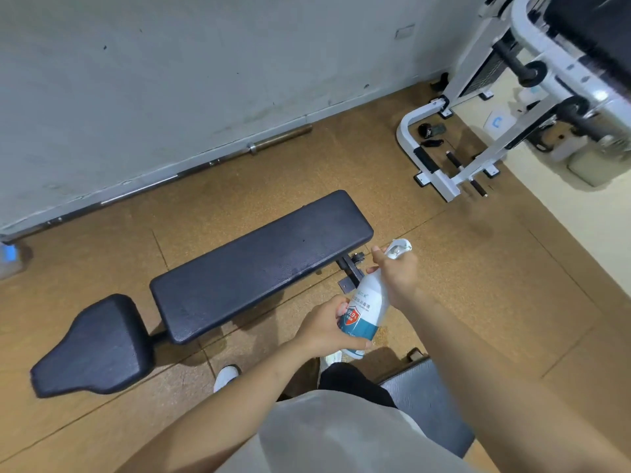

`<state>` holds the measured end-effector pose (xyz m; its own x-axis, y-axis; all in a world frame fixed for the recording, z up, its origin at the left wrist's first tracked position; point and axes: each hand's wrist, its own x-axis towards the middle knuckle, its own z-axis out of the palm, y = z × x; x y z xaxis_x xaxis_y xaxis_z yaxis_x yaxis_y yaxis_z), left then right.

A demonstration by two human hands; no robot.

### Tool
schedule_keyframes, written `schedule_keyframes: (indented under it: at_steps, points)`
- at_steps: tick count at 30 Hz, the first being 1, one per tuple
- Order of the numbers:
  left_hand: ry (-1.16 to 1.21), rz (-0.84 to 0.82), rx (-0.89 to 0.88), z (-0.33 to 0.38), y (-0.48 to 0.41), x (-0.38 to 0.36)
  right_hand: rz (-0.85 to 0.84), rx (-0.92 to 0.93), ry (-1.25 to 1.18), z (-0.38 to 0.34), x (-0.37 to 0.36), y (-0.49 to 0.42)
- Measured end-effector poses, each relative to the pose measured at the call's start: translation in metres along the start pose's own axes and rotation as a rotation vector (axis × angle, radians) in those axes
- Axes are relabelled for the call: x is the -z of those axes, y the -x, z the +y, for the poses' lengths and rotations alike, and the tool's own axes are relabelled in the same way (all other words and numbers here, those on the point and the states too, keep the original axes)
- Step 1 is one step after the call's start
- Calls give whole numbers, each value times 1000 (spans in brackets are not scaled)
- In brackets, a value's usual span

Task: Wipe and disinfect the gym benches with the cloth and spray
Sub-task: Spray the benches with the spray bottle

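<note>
A black padded gym bench (pixel 259 264) lies flat in the middle of the view, its separate seat pad (pixel 95 346) at the lower left. Both hands hold a white spray bottle (pixel 367 302) with a teal and red label, just off the bench's near right corner. My left hand (pixel 327 329) wraps the bottle's lower body. My right hand (pixel 397 271) grips its neck below the white trigger head (pixel 401 247). I see no cloth.
A barbell (pixel 191 169) lies along the grey wall. A white-framed machine (pixel 478 131) stands at the upper right. Another dark pad (pixel 426 401) sits by my legs at the lower right. A bottle with a blue label (pixel 10 257) stands at the left edge. Brown flooring surrounds the bench.
</note>
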<state>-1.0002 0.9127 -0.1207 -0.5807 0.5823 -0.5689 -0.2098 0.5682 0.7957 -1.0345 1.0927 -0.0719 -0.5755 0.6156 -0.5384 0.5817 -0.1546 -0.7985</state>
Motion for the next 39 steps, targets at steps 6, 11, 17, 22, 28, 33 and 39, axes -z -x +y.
schedule_keyframes:
  at_steps: [6,11,17,22,28,33,39]
  points:
    - [44,57,40,19,-28,-30,-31,4,80,-12,28,-32]
    - [21,43,54,18,-30,-26,-45,-10,80,-12,29,-35]
    - [-2,17,36,15,-23,-20,-12,-34,33,-8,22,-25]
    - [-7,-10,40,11,-14,-12,-1,-53,16,-7,16,-11]
    - [-90,23,18,13,2,0,49,-53,-56,-4,7,2]
    - [-68,21,14,8,13,8,46,-49,-64,-2,2,10]
    - [-59,53,20,-2,33,17,-4,-71,-24,3,-17,20]
